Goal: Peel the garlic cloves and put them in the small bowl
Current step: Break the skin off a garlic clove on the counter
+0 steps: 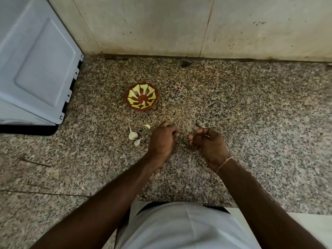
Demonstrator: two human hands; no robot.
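Note:
The small bowl [142,96], red-brown with a yellow-green pattern, stands on the speckled stone counter [251,114] with one pale peeled clove inside near its front. Three unpeeled garlic cloves lie in front of it: a large one [133,134], a smaller one [138,141] and a tiny one [147,126]. My left hand [162,139] hovers just right of them with curled fingers, and its back hides whatever is inside. My right hand [208,143] is a short gap further right and pinches a small garlic clove [191,140], with a bit of peel [197,125] sticking up above the thumb.
A pale blue-grey appliance [36,69] stands on the counter at the left. A stained tiled wall [179,24] closes off the back. My white garment [179,227] is at the counter's near edge.

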